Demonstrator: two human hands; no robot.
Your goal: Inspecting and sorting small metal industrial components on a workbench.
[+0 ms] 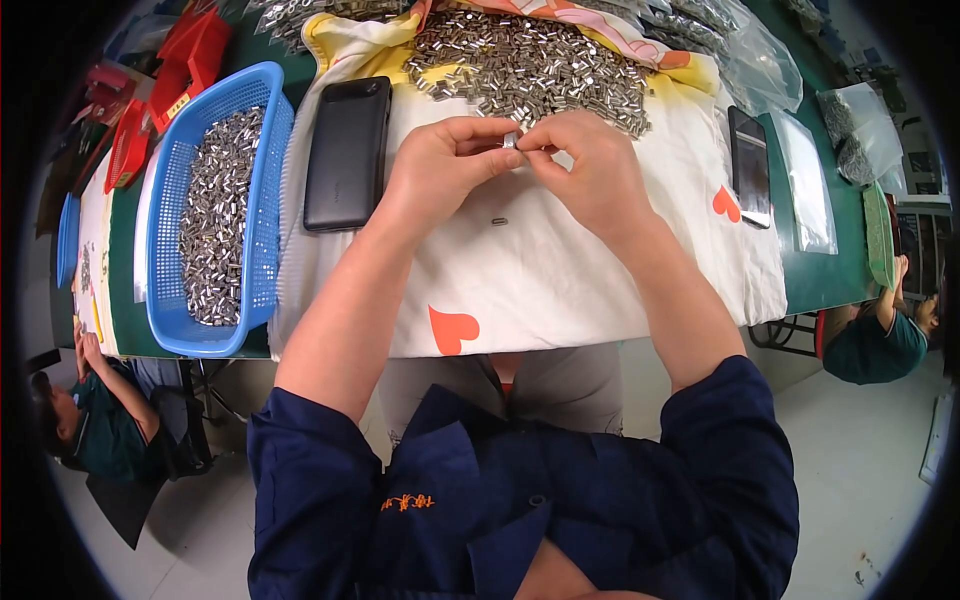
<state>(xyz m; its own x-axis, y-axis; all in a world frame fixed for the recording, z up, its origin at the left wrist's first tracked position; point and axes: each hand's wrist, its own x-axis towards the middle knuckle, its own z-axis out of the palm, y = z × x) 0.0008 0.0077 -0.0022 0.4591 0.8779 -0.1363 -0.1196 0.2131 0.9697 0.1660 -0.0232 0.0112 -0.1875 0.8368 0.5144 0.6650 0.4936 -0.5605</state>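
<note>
Progress looks partial: a blue basket (265, 200) at left holds many small metal pieces, while a large heap (530, 65) waits at upper centre. Both the left hand (440, 160) and right hand (590, 165) pinch one small metal piece (510, 141) between fingertips, centre frame; its axis is too small to tell.

Bright, even overhead light with soft, faint shadows. The white cloth (560, 280) glares mildly at centre and the metal pile (530, 65) glints at 12 o'clock. Fisheye bending and a black vignette ring every edge; centre stays sharp.
</note>
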